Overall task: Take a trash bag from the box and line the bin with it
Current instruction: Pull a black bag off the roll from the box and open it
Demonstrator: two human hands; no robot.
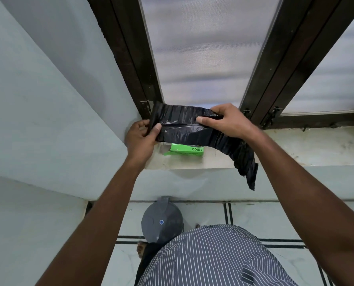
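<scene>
Your left hand (140, 137) and right hand (226, 122) pinch the folded black bag (189, 125) above the green "BECO" box (185, 150).

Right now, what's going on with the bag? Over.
Both hands, left and right, grip folded bag. Box on sill below. Bin lid shut, unlined.

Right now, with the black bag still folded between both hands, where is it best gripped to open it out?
Probably at the short end by the left hand, pinched from the left side. The trash bag is a pleated strip stretched between both hands, and its other end hangs loose past the right hand, so the left edge is taut and its layers are reachable. Which end is the mouth cannot be told.
</scene>
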